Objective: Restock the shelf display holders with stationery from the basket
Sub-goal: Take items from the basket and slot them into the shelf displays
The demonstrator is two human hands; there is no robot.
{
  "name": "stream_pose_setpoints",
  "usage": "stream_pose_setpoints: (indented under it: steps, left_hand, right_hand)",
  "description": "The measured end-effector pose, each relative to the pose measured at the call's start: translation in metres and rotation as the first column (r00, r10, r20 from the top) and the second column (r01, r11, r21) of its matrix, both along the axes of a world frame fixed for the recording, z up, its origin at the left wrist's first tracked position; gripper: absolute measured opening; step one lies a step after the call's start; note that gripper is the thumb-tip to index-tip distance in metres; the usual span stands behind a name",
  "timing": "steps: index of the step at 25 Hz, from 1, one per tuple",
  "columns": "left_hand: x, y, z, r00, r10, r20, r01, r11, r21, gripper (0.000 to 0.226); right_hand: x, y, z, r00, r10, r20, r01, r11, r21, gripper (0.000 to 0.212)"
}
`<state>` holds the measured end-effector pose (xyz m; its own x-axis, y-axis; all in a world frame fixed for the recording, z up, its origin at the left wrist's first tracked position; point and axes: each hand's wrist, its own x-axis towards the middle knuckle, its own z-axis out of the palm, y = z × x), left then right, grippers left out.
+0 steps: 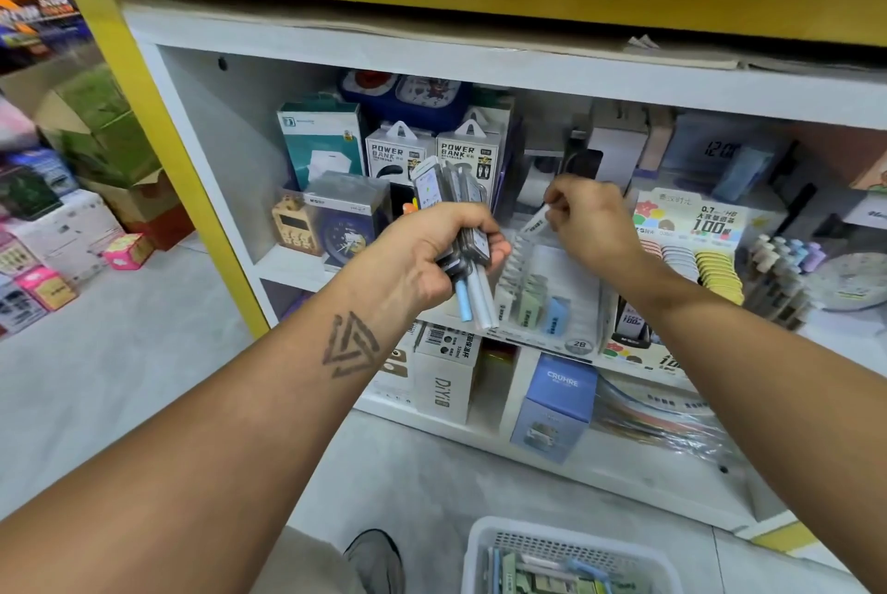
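Person restocking a clear slotted display holder (552, 286) on a white shelf (288, 267).

The left hand (422, 257) curls tightly round a bundle of packaged stationery (461, 228); the right hand (590, 214) pinches one small white pack (535, 224) just above the holder, whose front reads "2B". Boxes behind read "POWER BANK" (398, 156); a card to the right shows "0.7", "HB", "100". Lower boxes read "DIY" and "CRUHRE" (559, 392). The white basket (485, 545) sits on the grey floor, cut off at the bottom edge; its contents are hard to make out.
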<state>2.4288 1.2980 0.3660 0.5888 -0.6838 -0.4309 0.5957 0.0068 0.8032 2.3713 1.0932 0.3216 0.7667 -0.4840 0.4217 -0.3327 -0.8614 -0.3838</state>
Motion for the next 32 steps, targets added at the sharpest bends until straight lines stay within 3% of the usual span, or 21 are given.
stream_pose_setpoints:
  steps: [9,14,16,17,19,20,21,25,29,32]
  left_hand:
    - [-0.004,0.003,0.003,1.000,-0.026,-0.011,0.026,1.000,0.015,0.014]
    - [-0.007,-0.001,0.005,0.998,-0.061,-0.011,0.061,0.998,0.010,0.014]
    - [-0.013,-0.004,0.006,0.994,-0.107,-0.015,0.107,0.994,0.001,0.010]
    - [-0.016,-0.006,0.007,0.991,-0.131,-0.017,0.131,0.991,-0.006,0.009]
    - [-0.025,-0.013,0.007,0.984,-0.179,0.000,0.179,0.984,-0.022,0.011]
    - [-0.029,-0.017,0.008,0.979,-0.203,0.026,0.204,0.979,-0.024,0.014]
    - [-0.035,-0.021,0.008,0.973,-0.225,0.057,0.227,0.974,-0.021,0.016]
    - [-0.068,-0.043,0.012,0.949,-0.301,0.098,0.304,0.952,-0.021,0.025]
    - [-0.092,-0.063,0.015,0.927,-0.364,0.090,0.369,0.928,-0.055,0.031]
    - [-0.102,-0.077,0.013,0.934,-0.352,0.062,0.354,0.935,-0.014,0.024]
  right_hand:
    - [0.007,-0.001,-0.007,0.976,0.122,-0.180,-0.118,0.992,0.033,0.011]
    - [0.016,0.005,-0.003,0.908,0.098,-0.408,-0.137,0.988,-0.066,0.037]
    - [0.009,0.009,0.009,0.954,0.095,-0.286,-0.073,0.994,0.085,0.034]
    - [0.002,0.012,0.017,0.986,0.089,-0.138,-0.045,0.954,0.296,0.028]
    - [-0.023,0.020,0.038,0.983,0.062,0.170,-0.169,0.653,0.739,0.020]
    - [-0.036,0.024,0.047,0.967,0.071,0.245,-0.247,0.512,0.823,0.024]
    - [-0.048,0.027,0.053,0.960,0.096,0.264,-0.279,0.455,0.846,0.029]
    - [-0.093,0.028,0.064,0.980,0.025,0.198,-0.182,0.516,0.837,0.030]
    - [-0.131,0.010,0.066,0.959,-0.089,0.268,-0.222,0.349,0.910,0.018]
    - [-0.155,-0.007,0.064,0.934,-0.176,0.312,-0.232,0.366,0.901,0.016]
